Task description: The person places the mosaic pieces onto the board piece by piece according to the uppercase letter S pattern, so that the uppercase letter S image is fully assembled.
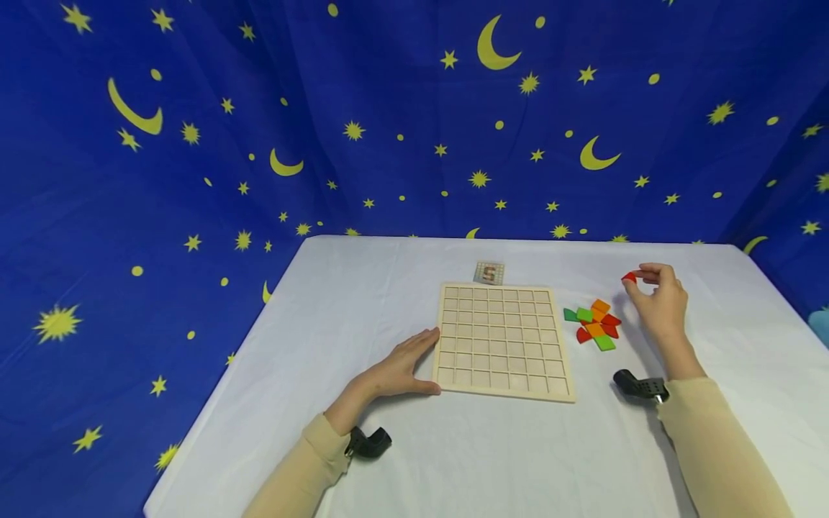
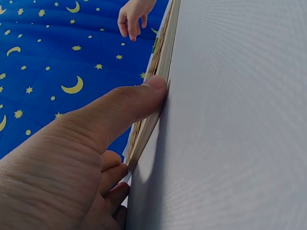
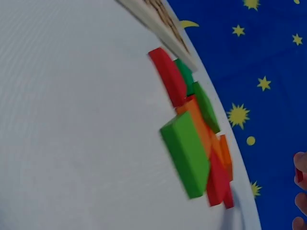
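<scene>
A light wooden grid board [image 1: 501,338] with square compartments lies flat on the table. My left hand [image 1: 398,367] rests at its left side, the thumb at the near left corner and the fingertips along the left edge; the left wrist view shows the thumb [image 2: 144,96] against the board's side. Up in the air at the right, my right hand [image 1: 662,302] pinches a small red block [image 1: 629,277] between thumb and fingertips. Below and left of it lies a loose pile of flat red, orange and green blocks [image 3: 184,155], some overlapping.
A small patterned card [image 1: 488,273] with a reddish-brown figure lies just behind the board. White cloth covers the table [image 1: 363,288]. A blue curtain [image 1: 414,93] with yellow moons and stars hangs behind and to the left. Each wrist carries a black camera mount [image 1: 637,386].
</scene>
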### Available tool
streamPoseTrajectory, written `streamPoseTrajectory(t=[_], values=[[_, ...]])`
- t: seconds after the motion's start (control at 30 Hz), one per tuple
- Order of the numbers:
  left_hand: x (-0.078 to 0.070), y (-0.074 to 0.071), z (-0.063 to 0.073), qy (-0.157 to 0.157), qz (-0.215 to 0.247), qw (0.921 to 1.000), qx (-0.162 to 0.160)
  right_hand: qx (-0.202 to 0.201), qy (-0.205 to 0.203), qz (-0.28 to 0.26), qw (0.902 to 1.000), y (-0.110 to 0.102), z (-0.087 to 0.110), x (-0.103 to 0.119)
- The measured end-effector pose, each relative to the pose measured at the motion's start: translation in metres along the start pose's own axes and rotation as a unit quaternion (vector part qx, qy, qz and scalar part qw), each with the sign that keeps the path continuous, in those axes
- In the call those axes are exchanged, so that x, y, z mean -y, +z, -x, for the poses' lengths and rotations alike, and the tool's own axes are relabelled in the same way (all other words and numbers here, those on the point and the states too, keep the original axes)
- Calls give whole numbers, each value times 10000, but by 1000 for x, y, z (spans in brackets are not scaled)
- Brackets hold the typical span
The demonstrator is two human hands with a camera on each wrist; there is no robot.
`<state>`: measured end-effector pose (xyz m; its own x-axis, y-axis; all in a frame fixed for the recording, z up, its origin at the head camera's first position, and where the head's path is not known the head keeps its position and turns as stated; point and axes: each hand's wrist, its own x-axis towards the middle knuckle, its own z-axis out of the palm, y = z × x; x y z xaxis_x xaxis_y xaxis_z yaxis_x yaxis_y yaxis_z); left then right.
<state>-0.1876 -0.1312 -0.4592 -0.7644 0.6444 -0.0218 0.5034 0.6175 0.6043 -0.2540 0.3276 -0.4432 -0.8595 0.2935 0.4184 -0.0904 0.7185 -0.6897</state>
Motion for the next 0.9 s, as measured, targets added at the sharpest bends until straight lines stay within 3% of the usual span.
streamPoseTrajectory(t=[0.33,0.57,0.9], values=[[1,1,-1,14,-9,10000,-20,-37,-86,6,10000,-2,-4,17],[2,1,0,89,-98,9999,-83,-22,-390,-159,9991,0,-4,37],[0,0,0,9,-91,10000,6,60,-457,-452,9979,19,-1,53]])
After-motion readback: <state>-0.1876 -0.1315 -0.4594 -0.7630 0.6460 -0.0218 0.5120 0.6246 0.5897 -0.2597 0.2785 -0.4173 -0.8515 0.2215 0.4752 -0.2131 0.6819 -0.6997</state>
